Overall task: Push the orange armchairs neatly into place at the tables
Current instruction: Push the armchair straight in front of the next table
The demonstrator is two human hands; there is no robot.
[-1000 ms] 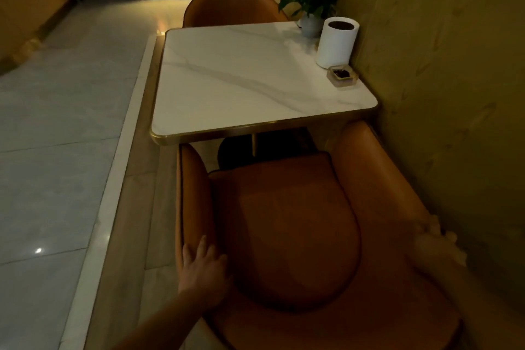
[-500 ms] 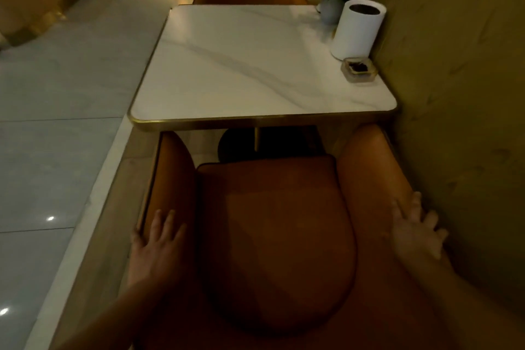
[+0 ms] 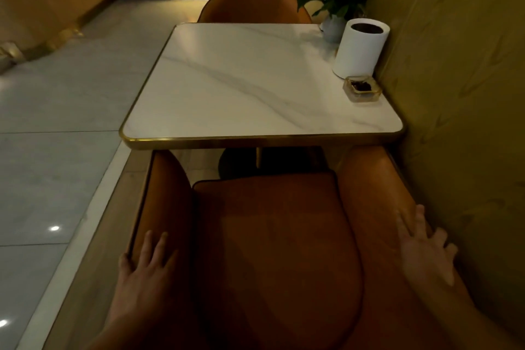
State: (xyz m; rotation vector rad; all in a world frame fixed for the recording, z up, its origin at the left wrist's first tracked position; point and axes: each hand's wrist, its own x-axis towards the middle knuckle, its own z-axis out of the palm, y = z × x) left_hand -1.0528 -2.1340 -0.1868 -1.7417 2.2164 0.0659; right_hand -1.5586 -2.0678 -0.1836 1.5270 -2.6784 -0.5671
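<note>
As my flat left hand (image 3: 142, 273) and right hand (image 3: 426, 253) press its arms, the armchair (image 3: 272, 221) seems almost home at the 12 o'clock table (image 3: 255, 140).

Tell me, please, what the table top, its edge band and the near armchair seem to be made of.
The table top looks like polished marble or a marble-look slab: white, grey veins, soft sheen. The edge band seems brass-coloured metal, since it glints gold. The near armchair is probably leather or faux leather: smooth orange skin, dull shine, piped seat edge.
</note>
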